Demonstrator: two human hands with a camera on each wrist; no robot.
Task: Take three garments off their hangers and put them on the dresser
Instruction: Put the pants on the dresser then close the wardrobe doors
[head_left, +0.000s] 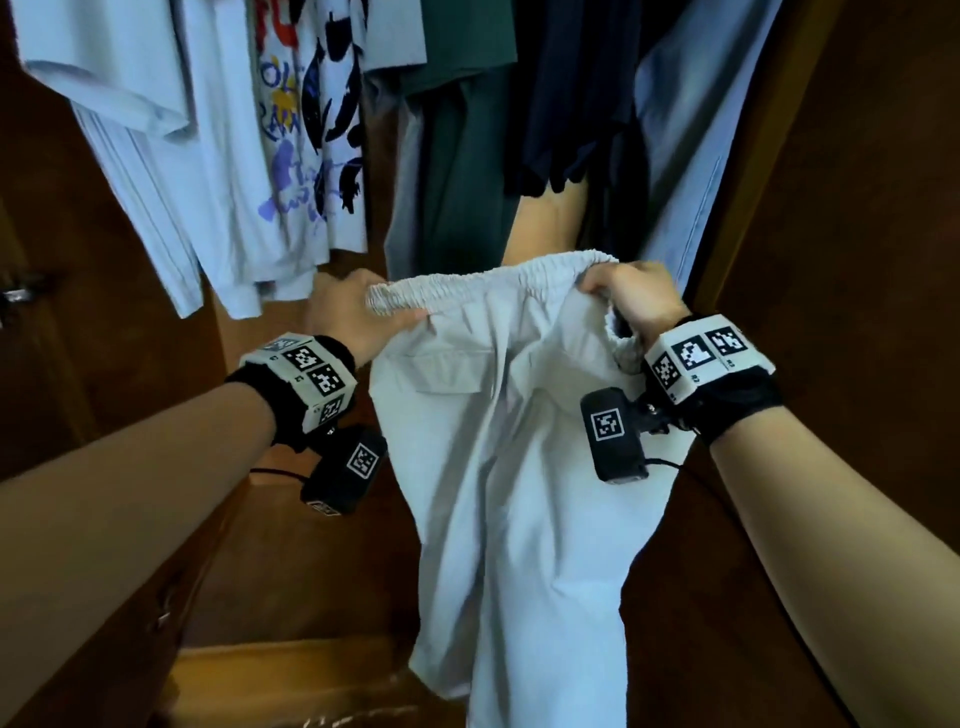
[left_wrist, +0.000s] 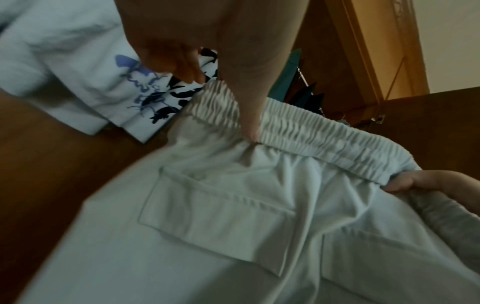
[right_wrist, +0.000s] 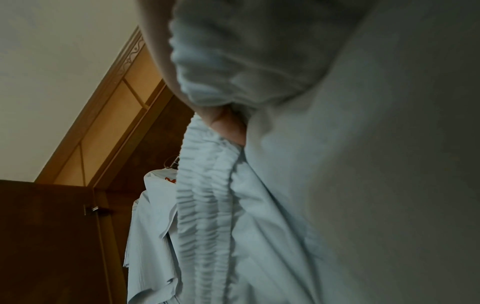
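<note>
A pair of pale grey trousers (head_left: 519, 467) with an elastic waistband (head_left: 493, 280) hangs in front of me, held up by both hands; no hanger shows on it. My left hand (head_left: 358, 312) pinches the waistband's left end, thumb on the near side (left_wrist: 249, 127). My right hand (head_left: 634, 301) grips the right end, fingers curled over the gathered band (right_wrist: 228, 127). The trousers (left_wrist: 233, 216) show a flapped back pocket toward me. Their legs drop past the bottom of the head view. No dresser is in view.
An open wooden wardrobe (head_left: 857, 208) stands ahead. On its rail hang pale blue shirts (head_left: 171, 156), a printed white T-shirt (head_left: 311, 130), a dark green garment (head_left: 457, 156), a navy one (head_left: 571, 104) and a light blue one (head_left: 691, 156). A wooden ledge (head_left: 291, 675) lies below.
</note>
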